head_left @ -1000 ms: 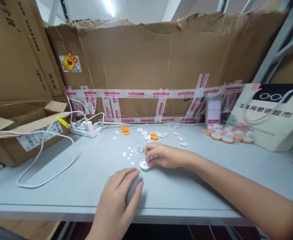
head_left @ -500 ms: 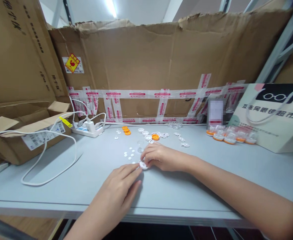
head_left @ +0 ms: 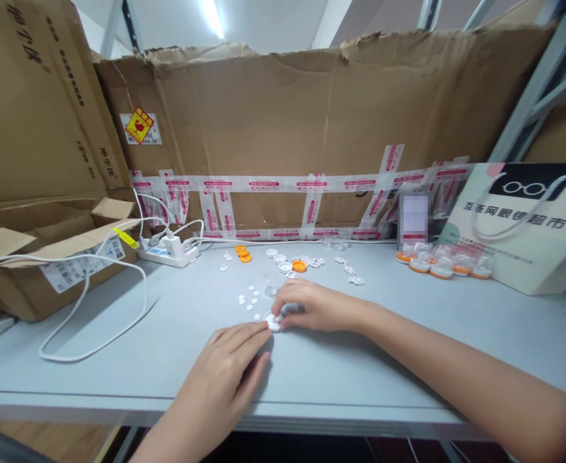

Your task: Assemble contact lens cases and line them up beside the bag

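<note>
Touching a white round base point(head_left: 274, 326) with curled right hand point(head_left: 309, 304), unclear whether pinching, while resting loosely extended left hand point(head_left: 221, 366) against its edge.

Paper carrier bag point(head_left: 509, 257): dark Chinese lettering, ending "眼镜超市", below a spectacles emblem point(head_left: 525, 187). Rear carton point(head_left: 273, 122): red-and-yellow sticker point(head_left: 139, 125) with glass pictogram, over a white label point(head_left: 154, 136) bearing inverted "LM27", remainder unclear. Tape point(head_left: 266, 184), red print; open box's label point(head_left: 78, 265), barcode; both wordings illegible.
</note>
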Demonstrator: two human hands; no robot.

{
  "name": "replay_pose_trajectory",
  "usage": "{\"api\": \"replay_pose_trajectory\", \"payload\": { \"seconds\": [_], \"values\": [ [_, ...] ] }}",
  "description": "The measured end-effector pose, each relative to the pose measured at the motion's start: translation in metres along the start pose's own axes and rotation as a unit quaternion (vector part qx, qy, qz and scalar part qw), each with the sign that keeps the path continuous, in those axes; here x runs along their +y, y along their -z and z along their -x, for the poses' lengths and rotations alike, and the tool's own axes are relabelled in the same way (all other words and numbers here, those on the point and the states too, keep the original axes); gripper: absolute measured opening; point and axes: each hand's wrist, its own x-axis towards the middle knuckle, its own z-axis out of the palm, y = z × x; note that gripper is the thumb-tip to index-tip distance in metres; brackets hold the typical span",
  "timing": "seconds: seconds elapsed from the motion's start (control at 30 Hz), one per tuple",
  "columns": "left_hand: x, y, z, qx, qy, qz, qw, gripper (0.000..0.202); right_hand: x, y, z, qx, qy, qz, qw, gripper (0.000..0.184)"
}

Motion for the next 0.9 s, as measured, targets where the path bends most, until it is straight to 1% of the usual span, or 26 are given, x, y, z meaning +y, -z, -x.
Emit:
{"api": "replay_pose_trajectory", "payload": {
  "seconds": [0.1,0.17,0.2,0.23,0.3,0.33,0.37,0.43,0.53,0.67,0.8,0.9],
  "values": [
    [-0.017,0.018,-0.008,0.045,0.003,0.004,0.999,0.027,0.0,0.001,0.001,0.003,-0.02,-0.009,1.0,0.015],
    [-0.035,0.036,-0.022,0.036,0.011,0.012,0.999,0.022,0.0,0.002,0.001,0.005,-0.032,-0.017,0.999,0.017],
    [-0.045,0.044,-0.031,-0.002,0.033,0.013,0.999,0.022,0.0,0.003,0.001,0.005,-0.039,-0.021,0.999,0.018],
    [-0.056,0.05,-0.041,-0.048,0.037,0.02,0.998,0.021,0.0,0.004,0.002,0.006,-0.045,-0.025,0.999,0.019],
    [-0.075,0.056,-0.06,-0.158,0.023,0.044,0.986,0.016,-0.001,0.005,0.002,0.006,-0.055,-0.033,0.998,0.024],
    [-0.083,0.055,-0.069,-0.201,0.021,0.051,0.978,0.015,-0.001,0.006,0.003,0.007,-0.057,-0.037,0.998,0.027],
    [-0.09,0.052,-0.076,-0.229,0.025,0.055,0.972,0.016,0.0,0.006,0.003,0.009,-0.059,-0.041,0.997,0.028],
    [-0.101,0.042,-0.086,-0.271,0.029,0.088,0.958,0.019,0.001,0.006,0.003,0.012,-0.059,-0.045,0.997,0.029],
    [-0.109,0.027,-0.09,-0.281,0.036,0.154,0.947,0.02,0.003,0.003,0.003,0.012,-0.054,-0.053,0.997,0.03],
    [-0.115,0.016,-0.086,-0.261,0.06,0.2,0.943,0.021,0.006,0.0,0.002,0.004,-0.048,-0.064,0.997,0.025],
    [-0.118,0.014,-0.083,-0.23,0.079,0.211,0.947,0.021,0.004,0.0,0.001,0.006,-0.045,-0.068,0.997,0.024],
    [-0.115,0.016,-0.081,-0.201,0.059,0.171,0.963,0.019,0.002,0.0,0.001,0.009,-0.044,-0.067,0.997,0.024]
  ]
}}
